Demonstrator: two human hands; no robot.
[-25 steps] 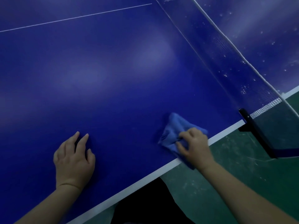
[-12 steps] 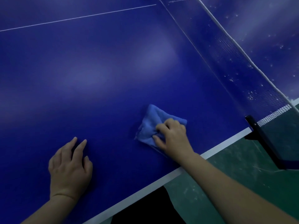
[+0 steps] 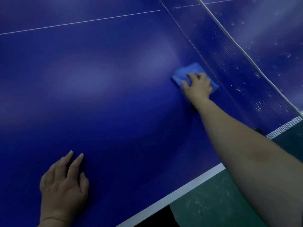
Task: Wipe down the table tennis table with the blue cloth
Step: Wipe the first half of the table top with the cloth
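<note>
Slid the blue cloth point(image 3: 193, 74) with right hand point(image 3: 197, 86) from the white edge up beside the net point(image 3: 246, 63).

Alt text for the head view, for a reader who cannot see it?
A right hand grips a blue cloth against a blue table tennis table, close beside the net. The left hand rests flat on the table.

Bunched blue cloth point(image 3: 191, 72) flat on blue table point(image 3: 98, 79), beside net point(image 3: 246, 66).

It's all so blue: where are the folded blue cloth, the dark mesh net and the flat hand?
folded blue cloth point(image 3: 188, 69), head view, bare upper corner.
dark mesh net point(image 3: 232, 63), head view, mid-mesh.
left hand point(image 3: 64, 185), head view, back of hand.
</note>
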